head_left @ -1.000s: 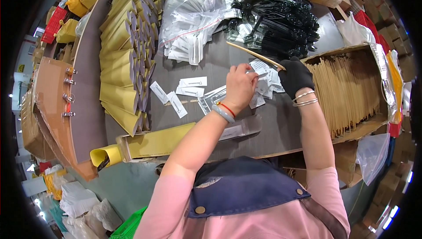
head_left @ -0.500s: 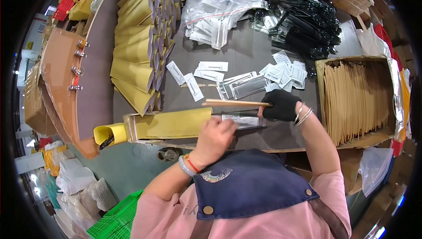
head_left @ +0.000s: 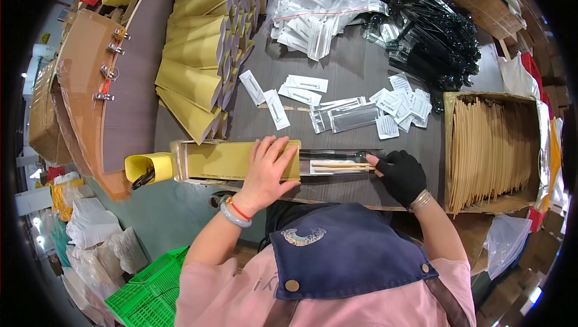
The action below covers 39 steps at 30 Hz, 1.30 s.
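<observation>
I see my left hand (head_left: 265, 170) lying flat and open, fingers spread, pressing on the right end of a long yellow paper sleeve (head_left: 238, 160) that runs along the near edge of the table (head_left: 361, 74). My right hand (head_left: 400, 175), in a black fingerless glove, is pinched around the near end of a pair of wooden chopsticks (head_left: 340, 166), which lie with a clear plastic packet (head_left: 337, 157) just right of the sleeve's open end; whether the chopsticks are already inside the sleeve I cannot tell. At the sleeve's far left end sits a yellow cup (head_left: 146, 167) with something dark in it. Beyond my left hand stands a fanned stack of more yellow sleeves (head_left: 198, 56). Beyond my right hand, small white sachets (head_left: 403, 107) and silvery wrappers (head_left: 343, 115) lie scattered, with black plastic cutlery (head_left: 433, 38) and bagged packets (head_left: 319, 8) further back. Right of my right hand, an open cardboard box (head_left: 490, 146) holds rows of chopsticks. Nothing lies between my two hands but the packet.
</observation>
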Motion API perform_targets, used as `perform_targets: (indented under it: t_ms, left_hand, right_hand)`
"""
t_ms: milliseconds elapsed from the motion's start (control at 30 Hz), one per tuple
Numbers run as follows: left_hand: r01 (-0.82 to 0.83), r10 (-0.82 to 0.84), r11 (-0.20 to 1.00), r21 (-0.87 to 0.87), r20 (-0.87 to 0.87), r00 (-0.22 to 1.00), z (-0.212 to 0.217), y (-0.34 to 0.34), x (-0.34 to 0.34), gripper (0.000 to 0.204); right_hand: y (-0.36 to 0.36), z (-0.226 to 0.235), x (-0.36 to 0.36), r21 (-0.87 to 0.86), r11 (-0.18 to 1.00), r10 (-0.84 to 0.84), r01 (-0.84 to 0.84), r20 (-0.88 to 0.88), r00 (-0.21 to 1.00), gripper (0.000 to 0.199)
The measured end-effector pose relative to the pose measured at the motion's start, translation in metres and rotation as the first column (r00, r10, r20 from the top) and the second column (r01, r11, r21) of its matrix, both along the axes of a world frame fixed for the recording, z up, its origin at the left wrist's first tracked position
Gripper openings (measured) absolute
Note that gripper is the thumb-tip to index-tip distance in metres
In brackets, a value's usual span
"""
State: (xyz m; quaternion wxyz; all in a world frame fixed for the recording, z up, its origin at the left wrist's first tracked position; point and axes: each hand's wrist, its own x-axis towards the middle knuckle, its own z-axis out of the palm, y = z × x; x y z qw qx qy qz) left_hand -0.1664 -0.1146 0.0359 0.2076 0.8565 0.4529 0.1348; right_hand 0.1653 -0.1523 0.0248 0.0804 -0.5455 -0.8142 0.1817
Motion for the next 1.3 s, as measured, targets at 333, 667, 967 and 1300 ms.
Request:
perform_targets:
  t_ms: [333,667,967,1300]
  left_hand:
    - [0.085,-0.086,0.996,0.034,0.033,0.996,-0.010,0.009,0.046,0.073]
    - [0.242,-0.231,0.968,0.071,-0.132,0.964,-0.005,0.022,0.059,0.056]
    - [0.311,-0.286,0.949,0.051,-0.277,0.917,0.068,0.091,-0.004,0.018]
    - [-0.409,0.420,0.904,0.121,-0.086,0.903,-0.023,-0.006,0.020,0.076]
  right_hand:
    - [0.012,-0.017,-0.048,-0.029,0.999,-0.048,0.039,-0.441,0.896,0.021]
    - [0.007,-0.019,-0.066,-0.133,0.969,-0.246,0.207,-0.523,0.816,0.047]
    - [0.023,0.040,-0.027,0.061,0.973,-0.218,0.225,-0.102,0.971,0.062]
    - [0.012,0.044,-0.030,0.099,0.971,-0.218,0.217,0.005,0.976,0.061]
